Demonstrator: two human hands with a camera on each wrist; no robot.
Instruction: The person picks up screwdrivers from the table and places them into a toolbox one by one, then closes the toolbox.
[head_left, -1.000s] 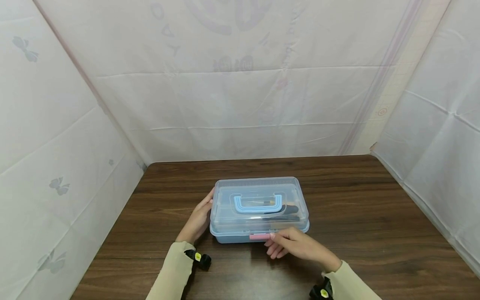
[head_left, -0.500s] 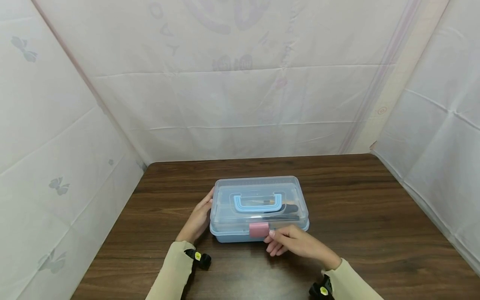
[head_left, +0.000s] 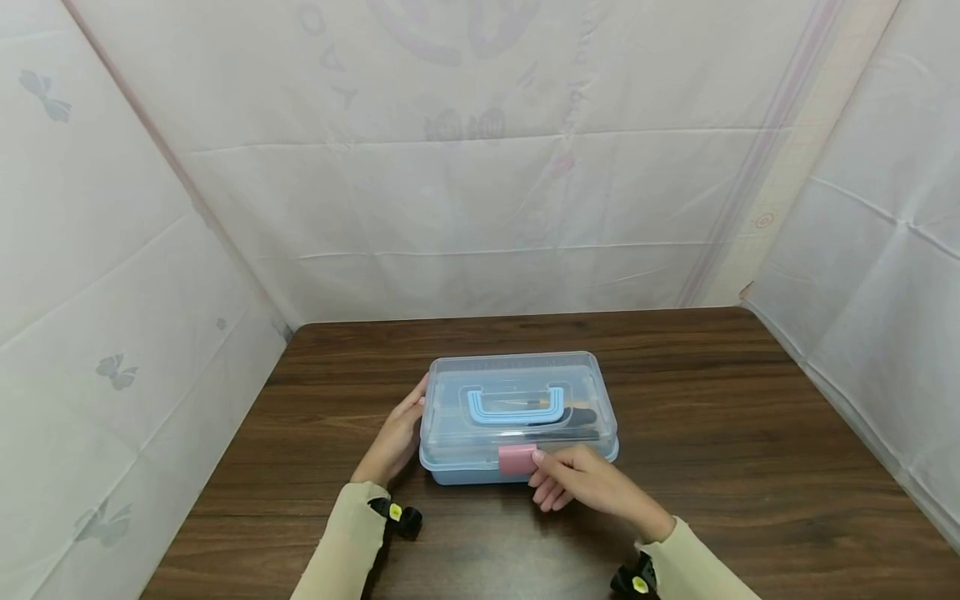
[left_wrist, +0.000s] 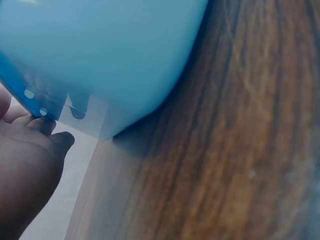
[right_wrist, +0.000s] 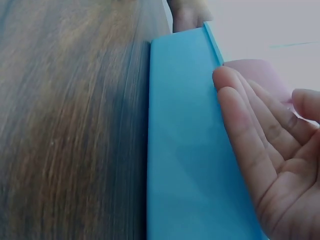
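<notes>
A plastic storage box [head_left: 465, 475] with a light blue base stands on the table, its clear lid [head_left: 517, 372] down over it. A blue handle [head_left: 516, 419] lies flat on top, and a pink latch [head_left: 517, 460] shows at the front. My left hand [head_left: 393, 446] rests along the box's left side; its fingers [left_wrist: 44, 125] touch near the blue rim. With my right hand [head_left: 585, 482] I take the latch's right edge, thumb on it and the fingers [right_wrist: 245, 135] against the box front below the rim. Brushes and dark items show dimly through the lid.
The brown wooden table [head_left: 720, 433] reaches back to a white sheet wall [head_left: 495, 208]. Further white sheets [head_left: 112, 283] hang at the left and right sides. Table surface shows on both sides of the box.
The latch has turned from a narrow edge-on strip to showing its broad pink face. My right thumb has shifted left onto its edge. The left hand and box keep their place.
</notes>
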